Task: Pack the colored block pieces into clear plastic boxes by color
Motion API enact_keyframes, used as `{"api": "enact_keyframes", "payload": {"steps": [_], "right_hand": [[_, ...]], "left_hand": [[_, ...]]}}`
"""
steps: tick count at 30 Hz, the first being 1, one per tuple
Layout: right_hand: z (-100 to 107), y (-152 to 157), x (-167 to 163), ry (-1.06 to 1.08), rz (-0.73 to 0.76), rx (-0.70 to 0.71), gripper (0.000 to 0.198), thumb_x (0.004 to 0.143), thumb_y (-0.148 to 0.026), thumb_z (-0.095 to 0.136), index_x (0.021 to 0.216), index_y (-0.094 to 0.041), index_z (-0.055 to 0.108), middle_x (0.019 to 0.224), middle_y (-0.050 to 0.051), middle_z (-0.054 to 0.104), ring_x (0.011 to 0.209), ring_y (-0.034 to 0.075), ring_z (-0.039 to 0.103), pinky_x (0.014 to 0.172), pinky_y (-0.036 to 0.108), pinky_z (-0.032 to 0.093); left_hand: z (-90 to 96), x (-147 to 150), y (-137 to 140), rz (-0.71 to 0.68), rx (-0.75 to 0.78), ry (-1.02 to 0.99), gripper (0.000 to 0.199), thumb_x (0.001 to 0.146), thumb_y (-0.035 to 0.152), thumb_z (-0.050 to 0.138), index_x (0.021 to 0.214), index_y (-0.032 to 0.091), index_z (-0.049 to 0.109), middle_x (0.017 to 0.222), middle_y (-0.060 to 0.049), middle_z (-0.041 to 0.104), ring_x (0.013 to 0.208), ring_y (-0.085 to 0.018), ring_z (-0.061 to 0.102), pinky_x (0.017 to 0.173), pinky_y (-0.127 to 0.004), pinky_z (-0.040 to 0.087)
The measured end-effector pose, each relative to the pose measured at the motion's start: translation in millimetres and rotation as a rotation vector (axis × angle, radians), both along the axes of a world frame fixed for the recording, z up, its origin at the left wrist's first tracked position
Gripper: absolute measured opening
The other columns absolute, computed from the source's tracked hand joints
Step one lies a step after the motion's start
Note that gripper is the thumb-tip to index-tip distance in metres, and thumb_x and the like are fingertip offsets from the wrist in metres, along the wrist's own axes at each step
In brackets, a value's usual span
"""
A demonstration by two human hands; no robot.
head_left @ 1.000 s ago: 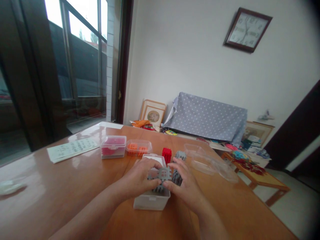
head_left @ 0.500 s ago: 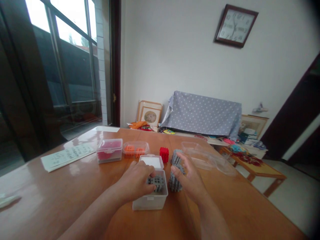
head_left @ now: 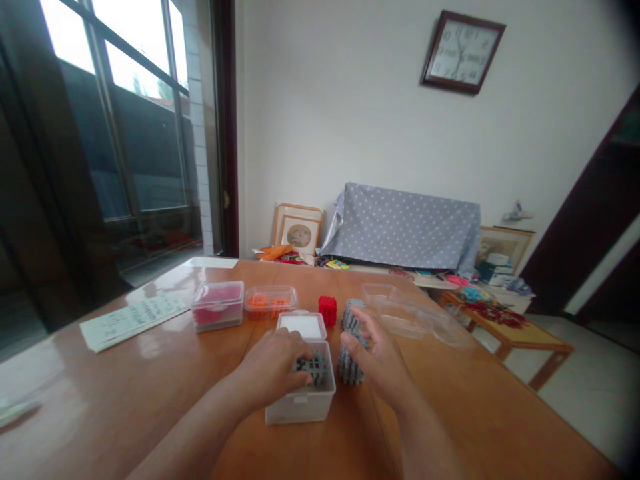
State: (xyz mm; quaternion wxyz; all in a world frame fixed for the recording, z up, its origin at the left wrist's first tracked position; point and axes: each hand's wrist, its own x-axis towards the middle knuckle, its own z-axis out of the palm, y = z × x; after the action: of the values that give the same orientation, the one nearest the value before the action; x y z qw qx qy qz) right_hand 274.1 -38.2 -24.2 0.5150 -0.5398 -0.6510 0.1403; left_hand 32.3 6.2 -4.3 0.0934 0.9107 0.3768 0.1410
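Note:
My left hand [head_left: 277,363] reaches into a clear plastic box [head_left: 300,407] with its lid tipped back. Its thumb and fingers close on a grey lattice-like plastic block [head_left: 316,367] at the box's mouth. On the right, my right hand [head_left: 377,350] is held with thumb and fingers apart, beside two grey toothed plastic stacks. It overlaps the near stack [head_left: 351,363] and the far stack [head_left: 351,315]; whether it touches them I cannot tell. Behind the box sits a red plastic block [head_left: 327,311].
A lidded box of pink-red pieces [head_left: 219,307] and a clear tub with orange pieces [head_left: 271,300] stand at the back left. Written sheets [head_left: 133,322] lie farther left. Clear plastic containers [head_left: 400,317] lie at right. The wooden table [head_left: 190,373] has its edge at the right.
The camera view has shifted slightly. The grey block in my left hand has tilted a little within the box mouth. My right hand stays nearly still.

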Motion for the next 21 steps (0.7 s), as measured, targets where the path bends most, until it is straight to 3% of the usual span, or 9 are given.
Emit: {"api": "enact_keyframes", "payload": {"steps": [21], "right_hand": [[-5.6, 4.4, 8.7, -0.066, -0.010, -0.014, 0.051, 0.090, -0.055, 0.065, 0.133, -0.028, 0.063, 0.150, 0.010, 0.053, 0.138, 0.032, 0.049, 0.110, 0.053, 0.045]], "left_hand": [[3.0, -2.8, -3.7, 0.010, -0.084, -0.094, 0.045, 0.078, 0.034, 0.078, 0.122, 0.030, 0.069, 0.114, -0.005, 0.070, 0.107, -0.028, 0.063, 0.092, -0.036, 0.046]]}}
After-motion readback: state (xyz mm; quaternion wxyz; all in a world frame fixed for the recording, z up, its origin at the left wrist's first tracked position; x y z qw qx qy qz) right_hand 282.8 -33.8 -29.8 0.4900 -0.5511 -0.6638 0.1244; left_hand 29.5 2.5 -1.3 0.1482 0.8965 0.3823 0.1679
